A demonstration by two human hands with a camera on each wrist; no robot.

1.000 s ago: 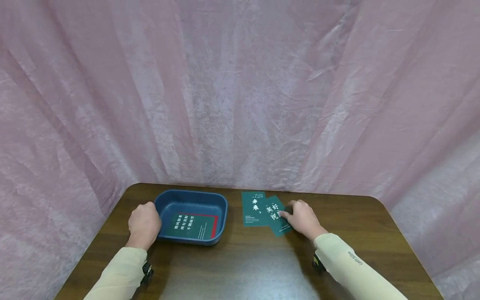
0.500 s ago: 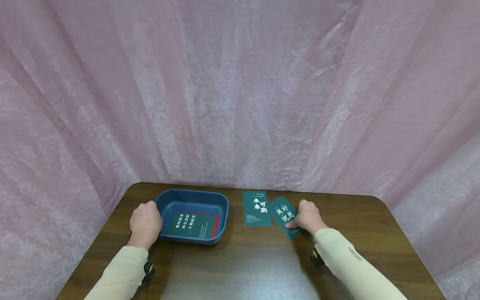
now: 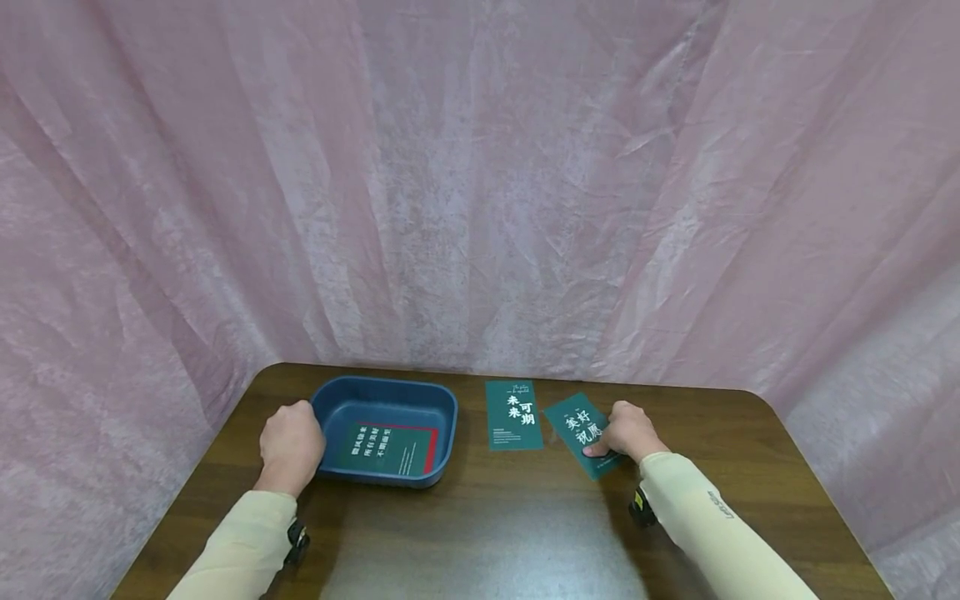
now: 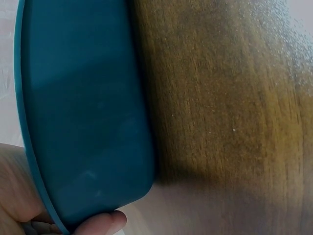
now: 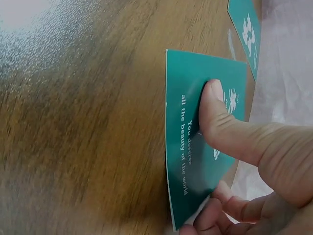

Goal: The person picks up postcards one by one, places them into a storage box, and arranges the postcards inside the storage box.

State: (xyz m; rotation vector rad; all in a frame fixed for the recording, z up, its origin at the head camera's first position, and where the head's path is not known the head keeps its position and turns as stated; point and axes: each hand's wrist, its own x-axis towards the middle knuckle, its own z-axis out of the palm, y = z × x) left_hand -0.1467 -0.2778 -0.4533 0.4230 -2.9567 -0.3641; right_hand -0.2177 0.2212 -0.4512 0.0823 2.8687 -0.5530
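My left hand (image 3: 291,446) grips the left wall of a blue plastic basin (image 3: 447,450), thumb on one side of the rim and fingers on the other in the left wrist view. Inside the basin lies a green card (image 3: 375,452) with a red edge. On the right, my right hand (image 3: 630,432) pinches a green card with white characters (image 3: 579,421); in the right wrist view the thumb (image 5: 215,110) lies on its printed face and fingers are at its edge. Just left of it, a second green card (image 3: 514,417) lies flat on the table.
The brown wooden table (image 3: 480,542) has rounded far corners. Behind its far edge hangs a pink velvet curtain (image 3: 480,183). Both wrists wear dark straps under pale sleeves (image 3: 705,517).
My right hand has drawn the green card rightward, off the other card it overlapped; the two now lie apart, with the other card's characters uncovered. My left hand stays on the basin.
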